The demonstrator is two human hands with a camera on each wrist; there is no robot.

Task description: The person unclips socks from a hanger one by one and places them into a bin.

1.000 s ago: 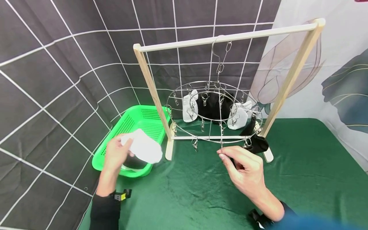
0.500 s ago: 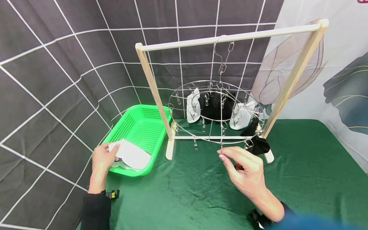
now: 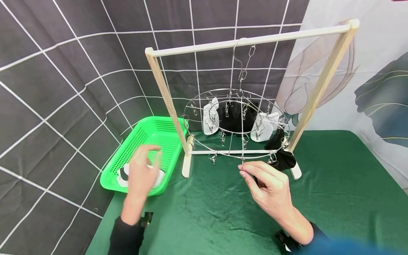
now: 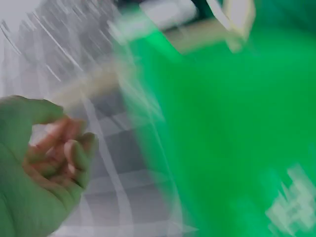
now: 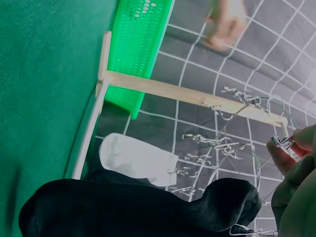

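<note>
Pinching a small metal clip [image 3: 243,163] at the near edge of the round wire sock-drying hanger [image 3: 236,124], the right hand [image 3: 271,187] has thumb and forefinger closed on it; the right wrist view shows the same clip between the fingertips [image 5: 281,148]. The hanger hangs by its hook from the pale wooden rail frame [image 3: 251,40], which stands on the green cloth-covered table [image 3: 334,198].

The left hand [image 3: 142,173] hovers blurred above the near end of the bright green perforated plastic basket [image 3: 149,141] at the left. Its fingers look loosely spread and hold nothing. A white sock [image 3: 125,175] lies in the basket's near end, partly hidden under that hand, with something dark beside it. Already clipped on the far side of the hanger are a white sock at far left [image 3: 211,118], a black sock [image 3: 234,118] in the middle, another white sock [image 3: 266,127] to the right, and a black sock [image 3: 282,157] on the near right.

By my reading, the step in hand is fetching a sock while the clip is kept ready. The next move would call for taking one sock by its cuff, bringing it right to the held clip, squeezing the clip open and letting it bite the fabric.
</note>
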